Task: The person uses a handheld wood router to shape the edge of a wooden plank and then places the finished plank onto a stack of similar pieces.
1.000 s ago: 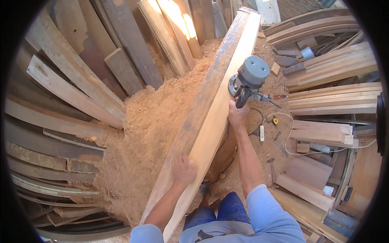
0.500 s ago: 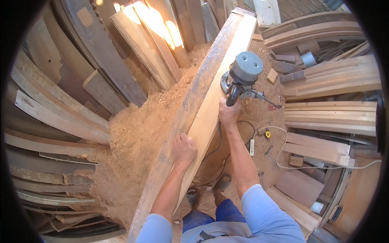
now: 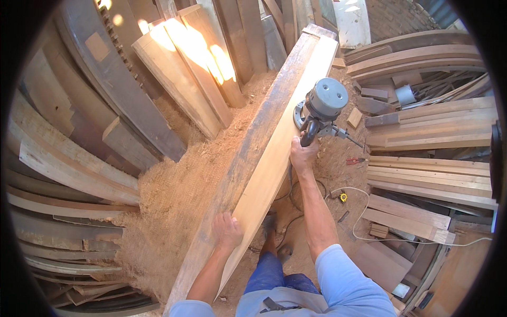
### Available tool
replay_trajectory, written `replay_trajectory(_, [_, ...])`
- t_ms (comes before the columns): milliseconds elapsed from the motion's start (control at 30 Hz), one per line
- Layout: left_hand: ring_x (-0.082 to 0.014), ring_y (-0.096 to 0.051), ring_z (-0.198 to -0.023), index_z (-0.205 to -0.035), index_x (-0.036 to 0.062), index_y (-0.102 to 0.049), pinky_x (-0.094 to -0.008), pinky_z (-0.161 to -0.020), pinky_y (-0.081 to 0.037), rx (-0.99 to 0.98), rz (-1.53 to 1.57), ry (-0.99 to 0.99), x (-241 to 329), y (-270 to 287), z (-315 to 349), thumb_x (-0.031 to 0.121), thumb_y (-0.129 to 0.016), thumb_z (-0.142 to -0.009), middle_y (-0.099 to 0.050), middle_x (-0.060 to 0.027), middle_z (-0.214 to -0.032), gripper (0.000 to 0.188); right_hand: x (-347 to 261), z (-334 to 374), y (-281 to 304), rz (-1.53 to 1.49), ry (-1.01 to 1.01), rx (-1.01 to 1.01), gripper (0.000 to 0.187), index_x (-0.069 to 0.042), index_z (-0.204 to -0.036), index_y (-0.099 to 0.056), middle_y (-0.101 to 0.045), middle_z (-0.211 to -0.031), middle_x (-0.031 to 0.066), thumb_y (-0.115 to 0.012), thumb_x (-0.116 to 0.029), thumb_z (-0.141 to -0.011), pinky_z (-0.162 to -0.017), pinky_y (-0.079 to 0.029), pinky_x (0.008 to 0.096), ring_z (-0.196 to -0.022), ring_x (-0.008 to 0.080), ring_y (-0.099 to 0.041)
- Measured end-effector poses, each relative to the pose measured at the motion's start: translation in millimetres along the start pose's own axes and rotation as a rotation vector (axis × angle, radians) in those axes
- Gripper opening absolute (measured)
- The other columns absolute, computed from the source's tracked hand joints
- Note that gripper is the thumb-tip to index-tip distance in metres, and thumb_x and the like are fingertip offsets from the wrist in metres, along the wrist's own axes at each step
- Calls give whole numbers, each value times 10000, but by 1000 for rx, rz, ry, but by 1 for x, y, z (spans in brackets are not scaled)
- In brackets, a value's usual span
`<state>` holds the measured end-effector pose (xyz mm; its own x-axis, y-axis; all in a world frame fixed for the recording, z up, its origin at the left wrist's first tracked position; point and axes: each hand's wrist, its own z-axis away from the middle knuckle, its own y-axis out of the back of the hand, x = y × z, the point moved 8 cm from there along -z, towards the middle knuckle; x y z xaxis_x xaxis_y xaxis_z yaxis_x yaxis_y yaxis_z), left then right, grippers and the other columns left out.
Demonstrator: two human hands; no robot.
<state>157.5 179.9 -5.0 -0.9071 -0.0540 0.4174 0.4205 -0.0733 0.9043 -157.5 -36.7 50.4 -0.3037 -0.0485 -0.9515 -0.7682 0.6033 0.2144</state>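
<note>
A long pale wooden board [image 3: 269,174] lies along a darker, weathered beam [image 3: 240,164] that runs from the lower left to the upper right. On the board's right part, towards its far end, stands a grey router [image 3: 326,99] with a round motor housing and a black handle. My right hand [image 3: 304,156] is wrapped round that handle. Nearer to me, my left hand [image 3: 227,231] rests with curled fingers over the board's left edge, where it meets the beam. The fingertips are partly hidden. The router's bit cannot be seen.
Sawdust [image 3: 163,195] covers the floor left of the beam. Planks [image 3: 116,79] lean at the left, and stacked timber [image 3: 430,177] lies at the right. A pale cable [image 3: 364,211], a yellow tape measure [image 3: 343,197] and red-handled pliers [image 3: 355,160] lie on the right-hand floor.
My left hand has slid nearer to me along the board, farther from the router. One of my feet has stepped forward beside the beam. My right hand keeps its hold, and the whole view has shifted slightly.
</note>
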Motion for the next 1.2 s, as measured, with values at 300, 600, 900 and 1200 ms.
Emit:
replay_trajectory(300, [-417, -554, -991, -1026, 8, -535, -566, -855, -418, -61, -52, 18, 48, -9, -74, 204, -584, -856, -580, -230, -1030, 264, 38, -93, -2, -3, -51, 34, 275, 8, -1085, -620, -656, -919, 73, -671, -56, -823, -791, -519, 340, -832, 185, -659])
replay_trajectory(600, [-395, -564, -1019, -1045, 6, -540, -525, -888, -444, 72, 19, 47, 218, -63, -327, 218, -587, -903, -592, -221, -1061, 259, 51, -178, -16, -50, -56, 47, 226, -8, -1030, -603, -600, -879, 20, -676, -53, -822, -747, -500, 317, -781, 142, -594])
replay_trajectory(900, [-383, -558, -984, -1004, 16, -520, -505, -846, -441, 71, -62, 50, 233, -64, -334, 216, -614, -878, -568, -210, -1005, 254, 91, -290, -27, -42, 8, 59, 177, -42, -997, -599, -575, -802, -14, -669, -41, -834, -634, -457, 277, -689, 87, -560])
replay_trajectory(1200, [-382, -545, -968, -980, 16, -503, -513, -831, -437, 34, -78, 53, 236, -66, -337, 191, -604, -860, -552, -210, -988, 235, 117, -381, -36, -45, -56, 42, 244, -30, -1027, -603, -613, -897, 21, -659, -49, -791, -758, -500, 309, -806, 144, -606])
